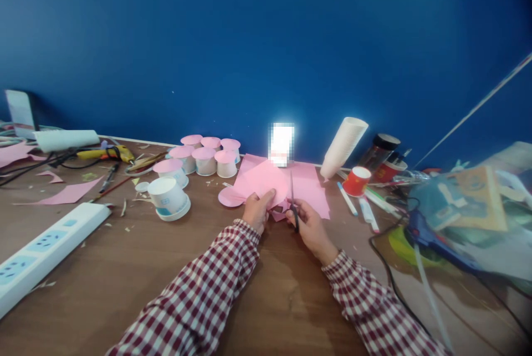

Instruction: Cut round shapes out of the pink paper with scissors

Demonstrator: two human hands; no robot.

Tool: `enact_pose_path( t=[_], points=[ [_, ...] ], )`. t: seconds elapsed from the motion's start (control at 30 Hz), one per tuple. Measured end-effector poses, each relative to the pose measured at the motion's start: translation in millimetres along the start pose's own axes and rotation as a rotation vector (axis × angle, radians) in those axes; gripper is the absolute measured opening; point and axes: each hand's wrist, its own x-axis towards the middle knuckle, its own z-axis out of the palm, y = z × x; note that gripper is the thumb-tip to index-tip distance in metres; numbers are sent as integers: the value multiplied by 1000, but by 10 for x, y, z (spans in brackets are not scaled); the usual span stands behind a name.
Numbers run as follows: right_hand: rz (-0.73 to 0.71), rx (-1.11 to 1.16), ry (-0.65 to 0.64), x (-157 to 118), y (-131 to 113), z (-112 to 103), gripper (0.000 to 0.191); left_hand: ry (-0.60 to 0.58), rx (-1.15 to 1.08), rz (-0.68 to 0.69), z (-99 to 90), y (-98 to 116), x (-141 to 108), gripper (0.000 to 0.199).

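My left hand [258, 212] pinches the lower edge of a rounded piece of pink paper [262, 179], thumb on top. In my right hand [311, 225] are dark-handled scissors [293, 209], their blades pointing up beside the right edge of that piece. Larger pink sheets [310, 187] lie beneath on the table. A pink round [231, 197] rests just left of the held paper. Whether the blades touch the paper cannot be made out.
White cups with pink round tops [205, 161] stand at the left, near an uncovered white cup [167, 196]. A power strip [52, 248] and yellow glue gun [110, 153] lie further left. Stacked cups [344, 145], a red cup [356, 181] and a blue glue gun [436, 242] are right.
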Motion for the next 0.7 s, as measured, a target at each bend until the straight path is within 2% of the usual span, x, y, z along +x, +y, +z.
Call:
enact_pose_path(
  t=[0.47, 0.7],
  points=[
    [-7, -5, 1, -10, -26, -3, 46, 7, 18, 8, -26, -25, 19, 32],
    [5, 19, 1, -2, 19, -19, 49, -24, 27, 10, -36, -21, 8, 33]
  ],
)
